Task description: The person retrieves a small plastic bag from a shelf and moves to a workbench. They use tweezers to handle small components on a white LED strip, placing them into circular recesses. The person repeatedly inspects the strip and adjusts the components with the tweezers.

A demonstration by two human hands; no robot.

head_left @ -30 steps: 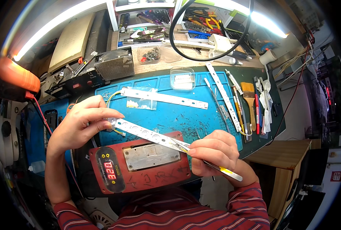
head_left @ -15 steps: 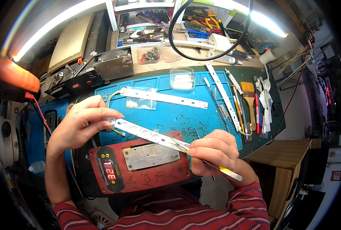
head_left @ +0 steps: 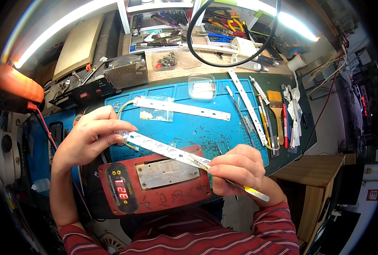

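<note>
My left hand (head_left: 91,134) pinches the left end of a white LED strip (head_left: 158,146), a narrow bar with a row of round spots. The strip slants down to the right above a red heating plate (head_left: 167,202) with a lit display and a bare metal block (head_left: 155,175). Closed around a pair of metal tweezers (head_left: 257,194), my right hand (head_left: 238,165) is at the strip's right end. The tweezer tips point left over the strip; whether they touch it I cannot tell. That hand covers the strip's end.
On the blue mat (head_left: 189,131) lie a second LED strip (head_left: 189,109), a small plastic bag (head_left: 161,117) and a clear box (head_left: 201,87). A third strip (head_left: 248,104), a brush (head_left: 275,104) and pens are at the right. A metal heatsink (head_left: 127,71) stands back left; a black cable (head_left: 190,38) loops overhead.
</note>
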